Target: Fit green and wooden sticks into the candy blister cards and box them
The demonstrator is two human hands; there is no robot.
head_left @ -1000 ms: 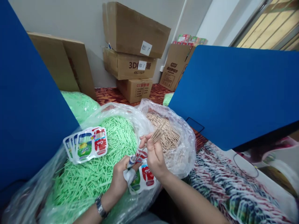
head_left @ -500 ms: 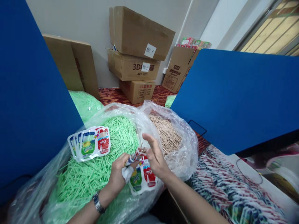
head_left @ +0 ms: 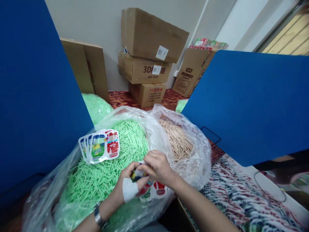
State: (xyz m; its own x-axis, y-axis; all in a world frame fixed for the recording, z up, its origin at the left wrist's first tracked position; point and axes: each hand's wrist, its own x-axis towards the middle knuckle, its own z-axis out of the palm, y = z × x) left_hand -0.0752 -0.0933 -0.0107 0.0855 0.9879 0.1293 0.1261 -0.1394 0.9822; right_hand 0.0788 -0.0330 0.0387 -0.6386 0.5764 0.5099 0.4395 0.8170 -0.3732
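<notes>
My left hand [head_left: 129, 183], with a white bandage on the thumb and a watch on the wrist, is closed on a printed red and green packet [head_left: 147, 187]. My right hand [head_left: 158, 167] is closed over the packet's top, fingers curled down onto it. Both hands hover above a clear plastic bag of green sticks [head_left: 101, 180]. Behind them a second clear bag holds tan wooden sticks [head_left: 177, 141]. A fanned stack of printed packets [head_left: 100, 149] lies on the green sticks to the left.
Blue panels stand at the left [head_left: 36, 96] and right [head_left: 248, 103]. Stacked cardboard boxes [head_left: 147, 61] sit against the back wall. A patterned cloth [head_left: 241, 203] covers the surface at lower right. Another bag of green sticks [head_left: 96, 106] lies behind.
My right hand held a pinch of tan sticks, brought them down to the packet, and now closes over its top. The sticks are no longer visible. The view shifted left.
</notes>
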